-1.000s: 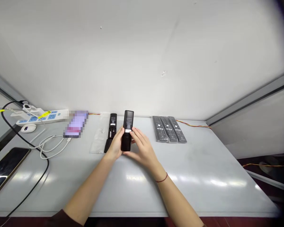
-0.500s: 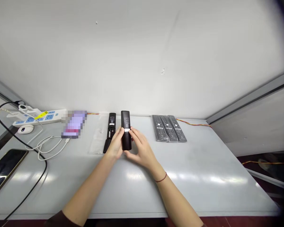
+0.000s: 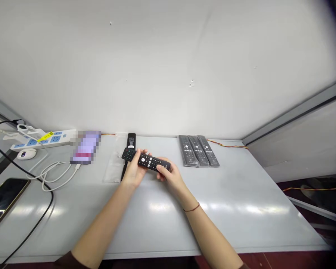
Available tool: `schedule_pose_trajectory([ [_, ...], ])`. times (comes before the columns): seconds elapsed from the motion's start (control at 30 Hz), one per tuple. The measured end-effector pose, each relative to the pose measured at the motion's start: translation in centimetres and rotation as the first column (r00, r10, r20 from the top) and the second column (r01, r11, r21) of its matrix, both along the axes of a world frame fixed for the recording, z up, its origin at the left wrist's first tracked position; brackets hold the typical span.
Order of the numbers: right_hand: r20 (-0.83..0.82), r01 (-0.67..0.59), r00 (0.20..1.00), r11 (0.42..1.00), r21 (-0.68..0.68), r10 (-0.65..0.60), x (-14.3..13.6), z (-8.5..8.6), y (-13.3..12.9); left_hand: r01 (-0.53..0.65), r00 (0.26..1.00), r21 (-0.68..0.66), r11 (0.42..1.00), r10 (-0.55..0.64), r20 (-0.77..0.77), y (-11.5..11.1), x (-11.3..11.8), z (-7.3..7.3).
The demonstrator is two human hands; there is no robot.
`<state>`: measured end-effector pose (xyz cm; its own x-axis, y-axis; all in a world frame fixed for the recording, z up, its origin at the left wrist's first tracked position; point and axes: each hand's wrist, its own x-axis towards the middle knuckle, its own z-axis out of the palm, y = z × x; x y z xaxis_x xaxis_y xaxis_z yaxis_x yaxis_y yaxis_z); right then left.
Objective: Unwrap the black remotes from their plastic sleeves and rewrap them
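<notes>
A black remote control is held between both hands, its buttons facing up and its length running sideways. My left hand is closed round its left part, with the thumb across it. My right hand grips the right end, thumb on the button face. Behind my left hand another black remote lies back side up on the table, partly covered by the held one. A clear plastic bag lies just left of it.
Three wrapped remotes lie side by side at the right. On the left are a power strip, a lit phone with a white cable, a white earbud case, a black cable and a dark phone.
The held remote has turned from upright with its back showing to sideways with its buttons showing. My right hand has moved to its right end.
</notes>
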<state>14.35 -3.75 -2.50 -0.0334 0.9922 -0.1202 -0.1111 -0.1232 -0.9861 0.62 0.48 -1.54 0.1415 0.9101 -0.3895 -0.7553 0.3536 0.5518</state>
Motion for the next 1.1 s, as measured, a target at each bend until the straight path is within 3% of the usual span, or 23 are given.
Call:
schedule_pose_trajectory([
  [0.13, -0.255, -0.065, 0.965, 0.998, -0.024, 0.057, 0.1, 0.6, 0.4, -0.059, 0.998, -0.008, 0.998, 0.06, 0.008, 0.4, -0.3, 0.3],
  [0.23, -0.297, -0.109, 0.949, 0.994, -0.004, 0.103, 0.2, 1.5, 1.0, -0.097, 0.995, 0.008, 0.995, 0.097, 0.025, 0.5, -0.4, 0.3],
  [0.33, -0.293, -0.061, 0.955, 0.998, -0.03, 0.049, 0.2, 1.7, 1.9, -0.103, 0.995, 0.073, 0.992, 0.104, -0.001, 0.2, -0.4, 0.1],
  [0.5, -0.443, 0.029, 0.894, 0.995, -0.095, -0.069, 0.5, 0.0, 3.1, -0.036, 0.991, 0.216, 0.976, 0.063, -0.117, -0.6, 0.3, -0.4],
  [0.67, -0.472, 0.071, 0.869, 0.982, -0.176, -0.147, 0.6, -1.5, 3.4, 0.028, 0.962, 0.307, 0.951, 0.058, -0.267, -1.0, 1.0, -0.7],
  [0.9, -0.528, 0.079, 0.829, 0.972, -0.219, -0.186, 0.3, -1.7, 3.1, 0.097, 0.914, 0.386, 0.917, 0.071, -0.4, -1.5, 1.2, -0.9],
  [1.1, -0.548, 0.062, 0.819, 0.975, -0.214, -0.172, 0.6, -1.4, 3.1, 0.187, 0.902, 0.411, 0.892, 0.01, -0.432, -2.4, 1.8, -0.8],
])
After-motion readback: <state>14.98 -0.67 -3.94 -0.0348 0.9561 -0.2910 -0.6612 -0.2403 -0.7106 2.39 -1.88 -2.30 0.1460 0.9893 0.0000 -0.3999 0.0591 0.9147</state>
